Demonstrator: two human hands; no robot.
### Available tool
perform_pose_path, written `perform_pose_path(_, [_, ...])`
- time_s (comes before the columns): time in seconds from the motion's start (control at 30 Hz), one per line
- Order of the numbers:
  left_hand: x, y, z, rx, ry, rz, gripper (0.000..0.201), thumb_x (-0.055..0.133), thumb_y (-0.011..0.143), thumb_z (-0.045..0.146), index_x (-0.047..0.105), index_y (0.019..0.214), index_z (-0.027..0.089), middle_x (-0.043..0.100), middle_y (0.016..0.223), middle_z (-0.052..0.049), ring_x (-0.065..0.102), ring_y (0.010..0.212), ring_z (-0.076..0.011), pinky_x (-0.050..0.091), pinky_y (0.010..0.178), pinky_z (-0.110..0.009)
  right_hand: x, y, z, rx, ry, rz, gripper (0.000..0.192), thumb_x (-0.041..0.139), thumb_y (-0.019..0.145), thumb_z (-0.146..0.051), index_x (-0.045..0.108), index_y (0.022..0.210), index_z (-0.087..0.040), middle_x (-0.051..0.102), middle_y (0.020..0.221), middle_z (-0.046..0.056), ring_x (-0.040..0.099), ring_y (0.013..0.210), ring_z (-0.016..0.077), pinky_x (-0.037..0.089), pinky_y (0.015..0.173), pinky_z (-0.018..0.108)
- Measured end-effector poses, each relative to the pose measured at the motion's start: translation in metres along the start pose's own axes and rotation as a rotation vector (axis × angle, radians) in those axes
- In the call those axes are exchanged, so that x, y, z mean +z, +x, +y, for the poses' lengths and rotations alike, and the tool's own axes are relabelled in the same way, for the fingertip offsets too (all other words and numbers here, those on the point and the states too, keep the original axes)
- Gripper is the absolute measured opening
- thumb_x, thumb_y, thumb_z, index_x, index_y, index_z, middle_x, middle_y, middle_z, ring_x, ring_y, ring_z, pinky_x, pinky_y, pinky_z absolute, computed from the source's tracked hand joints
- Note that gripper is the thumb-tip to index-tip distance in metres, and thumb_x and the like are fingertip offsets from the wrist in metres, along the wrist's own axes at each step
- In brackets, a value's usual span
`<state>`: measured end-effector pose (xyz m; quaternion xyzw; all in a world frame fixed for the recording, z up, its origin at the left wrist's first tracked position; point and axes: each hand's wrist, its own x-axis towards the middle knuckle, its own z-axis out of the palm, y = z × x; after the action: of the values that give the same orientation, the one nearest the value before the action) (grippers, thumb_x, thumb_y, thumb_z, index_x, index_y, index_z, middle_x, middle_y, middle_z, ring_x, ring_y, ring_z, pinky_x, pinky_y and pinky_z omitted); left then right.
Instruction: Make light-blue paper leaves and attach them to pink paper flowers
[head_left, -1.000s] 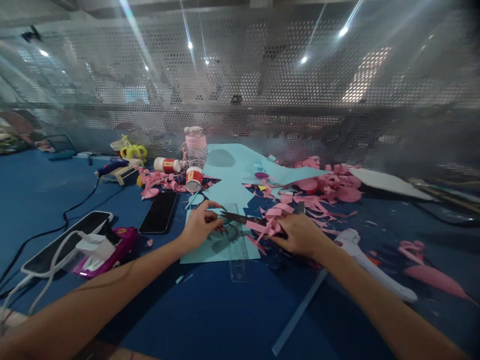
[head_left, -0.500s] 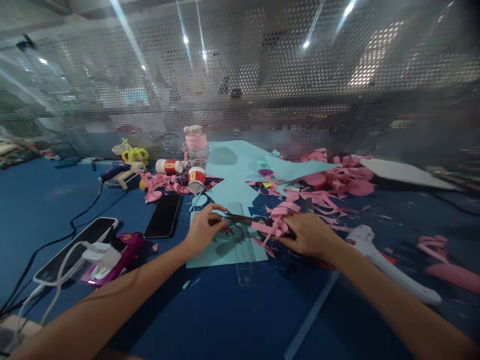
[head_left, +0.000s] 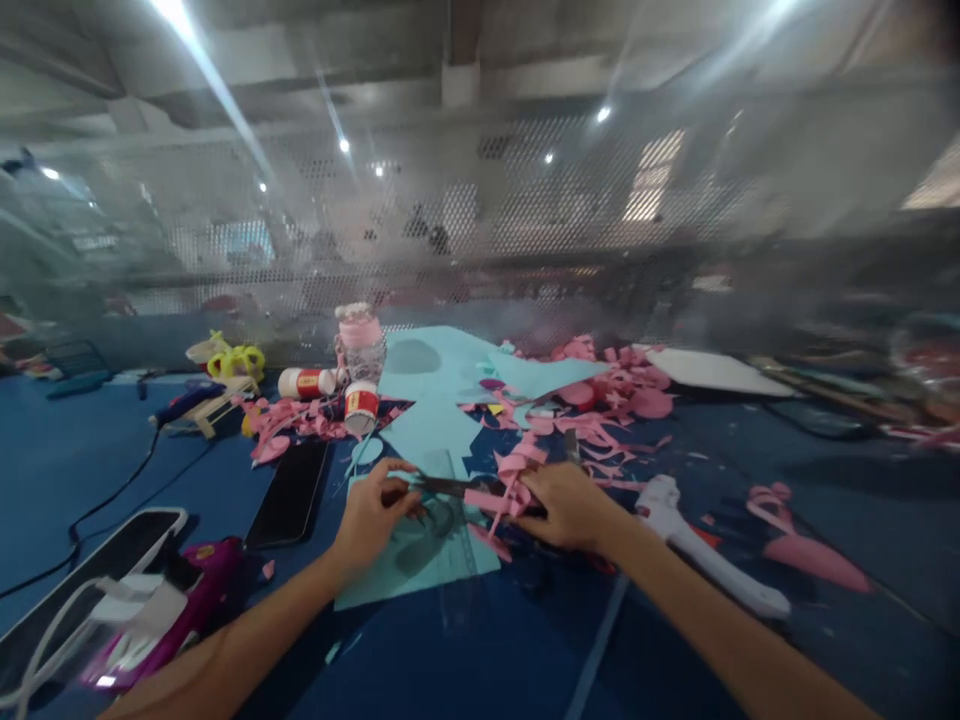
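Note:
My left hand pinches a small piece of light blue paper over a light blue sheet lying on the blue table. My right hand grips dark scissors whose blades point left toward the left fingers. Curled pink paper strips lie over the right fingers and the scissors. A clear ruler lies on the blue sheet just below the blades.
A black phone lies left of the sheet. Glue bottles and a pink-capped jar stand behind. Pink scraps and blue paper spread farther back. A white glue gun is at right, cables and a magenta device at left.
The camera tilted up, so the hands and table sit lower in view. The hands keep the same grip on the scissors and the paper.

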<state>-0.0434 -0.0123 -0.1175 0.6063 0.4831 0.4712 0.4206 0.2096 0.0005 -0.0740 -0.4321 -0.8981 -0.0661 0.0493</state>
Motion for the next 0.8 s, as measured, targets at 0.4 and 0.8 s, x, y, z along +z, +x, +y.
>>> perform_pose_path(0.4, [0.004,0.002,-0.002,0.057,-0.018,0.009,0.022,0.058,0.069,0.024,0.047,0.088,0.018,0.063,0.054,0.000,0.062,0.053,-0.0170,0.047,0.055,-0.029,0.001,-0.005,-0.003,-0.009,-0.007,0.052,0.020,0.052,0.074,-0.033,0.058,0.077,-0.015,0.065,0.071,0.009,0.060,0.068,0.0215,0.034,0.059,0.028])
perform_pose_path(0.8, [-0.001,0.001,-0.002,0.038,-0.038,-0.029,0.026,0.060,0.070,0.026,0.047,0.090,0.017,0.062,0.057,0.003,0.063,0.056,-0.0147,0.049,0.056,-0.025,0.003,-0.005,-0.003,-0.047,0.008,0.046,0.019,0.048,0.075,-0.030,0.059,0.075,-0.014,0.064,0.068,0.009,0.059,0.067,0.0209,0.034,0.058,0.028])
